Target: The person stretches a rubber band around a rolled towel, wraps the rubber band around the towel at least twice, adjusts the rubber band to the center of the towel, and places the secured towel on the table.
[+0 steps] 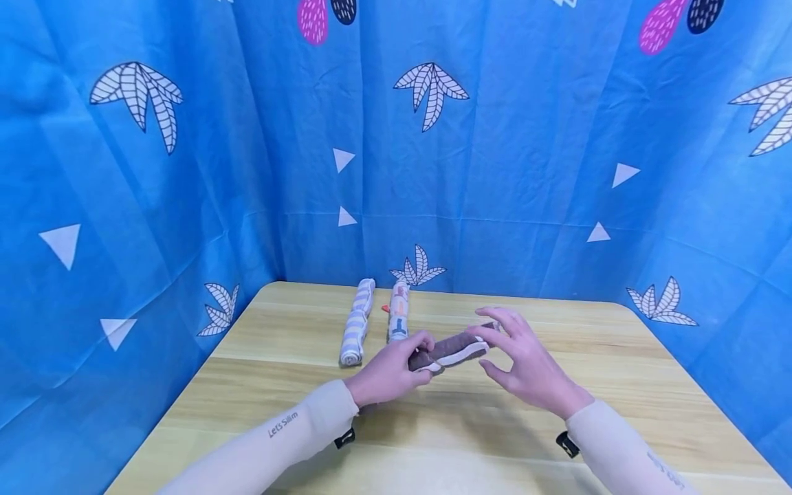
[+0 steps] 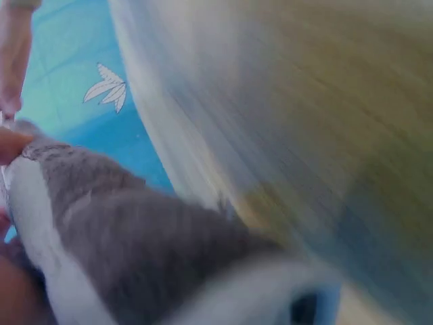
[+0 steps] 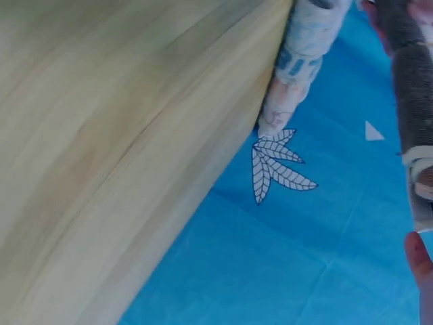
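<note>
A rolled grey-brown towel (image 1: 456, 347) with a white edge band is held above the table, tilted up to the right. My left hand (image 1: 391, 369) grips its left end between curled fingers and thumb. At the other end, my right hand (image 1: 526, 361) has its fingers spread, the index finger by the top of the roll and the thumb (image 3: 419, 256) apart below it. Close up, the left wrist view shows the towel's fuzzy pile (image 2: 162, 237), partly blurred. Behind the left hand lies a patterned rolled cloth (image 1: 399, 309), its near end partly hidden.
A grey-and-white striped rolled cloth (image 1: 357, 323) lies left of the patterned one on the wooden table (image 1: 297, 419). A small red tag (image 1: 386, 309) shows between the two. Blue printed curtains (image 1: 520, 172) enclose the table at the back and both sides.
</note>
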Demonstrator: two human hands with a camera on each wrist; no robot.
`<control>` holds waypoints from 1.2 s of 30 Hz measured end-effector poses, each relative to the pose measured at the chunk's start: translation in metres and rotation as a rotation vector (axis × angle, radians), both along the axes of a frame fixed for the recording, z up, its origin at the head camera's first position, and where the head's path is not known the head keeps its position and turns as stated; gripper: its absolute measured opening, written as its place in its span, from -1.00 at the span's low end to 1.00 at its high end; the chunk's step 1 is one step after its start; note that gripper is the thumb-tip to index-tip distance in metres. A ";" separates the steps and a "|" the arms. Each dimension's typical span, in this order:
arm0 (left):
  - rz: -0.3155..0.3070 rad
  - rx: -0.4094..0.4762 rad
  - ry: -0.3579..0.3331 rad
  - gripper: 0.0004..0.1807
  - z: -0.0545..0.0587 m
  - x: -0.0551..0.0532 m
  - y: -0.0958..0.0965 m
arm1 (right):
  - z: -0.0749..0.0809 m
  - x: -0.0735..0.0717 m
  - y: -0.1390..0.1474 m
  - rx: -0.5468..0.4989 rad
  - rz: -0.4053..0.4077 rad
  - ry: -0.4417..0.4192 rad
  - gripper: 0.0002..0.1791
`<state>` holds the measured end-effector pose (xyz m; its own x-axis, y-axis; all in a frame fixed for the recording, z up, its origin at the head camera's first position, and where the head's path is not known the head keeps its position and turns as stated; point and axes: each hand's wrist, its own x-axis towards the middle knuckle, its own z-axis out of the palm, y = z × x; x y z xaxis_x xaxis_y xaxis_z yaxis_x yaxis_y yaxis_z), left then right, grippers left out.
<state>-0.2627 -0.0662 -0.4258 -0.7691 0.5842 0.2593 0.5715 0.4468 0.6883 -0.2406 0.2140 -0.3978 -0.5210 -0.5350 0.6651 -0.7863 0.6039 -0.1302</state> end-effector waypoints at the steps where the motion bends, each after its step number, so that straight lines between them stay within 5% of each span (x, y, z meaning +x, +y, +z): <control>1: -0.018 0.028 -0.049 -0.66 0.000 -0.001 -0.001 | 0.000 0.000 0.000 0.030 0.005 0.040 -0.32; 6: -0.089 0.107 -0.195 -0.65 0.001 -0.006 -0.003 | -0.002 0.000 -0.001 0.091 0.032 0.107 -0.50; 11: -0.135 0.175 -0.340 -0.69 0.002 -0.007 -0.003 | -0.003 0.002 -0.001 0.110 0.028 0.052 -0.54; 15: -0.150 0.178 -0.363 -0.67 0.001 -0.009 -0.004 | -0.006 0.001 -0.001 0.059 0.074 0.072 -0.62; 20: -0.129 0.133 -0.206 -0.64 0.003 -0.003 -0.004 | -0.009 -0.003 0.000 -0.048 0.111 0.059 -0.57; 28: -0.072 -0.102 0.399 -0.60 0.000 0.007 0.003 | -0.006 0.000 0.000 -0.181 0.089 -0.124 -0.51; 31: -0.058 -0.123 0.475 -0.57 0.000 0.009 0.005 | -0.006 0.001 -0.001 -0.223 0.095 -0.131 -0.53; 36: -0.040 -0.157 0.492 -0.57 0.004 0.014 0.008 | -0.009 0.000 -0.004 -0.254 0.104 -0.100 -0.58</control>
<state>-0.2490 -0.0584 -0.4220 -0.5548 0.6715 0.4912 0.8292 0.4947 0.2602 -0.2408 0.2105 -0.4070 -0.5419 -0.4114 0.7329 -0.8178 0.4592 -0.3469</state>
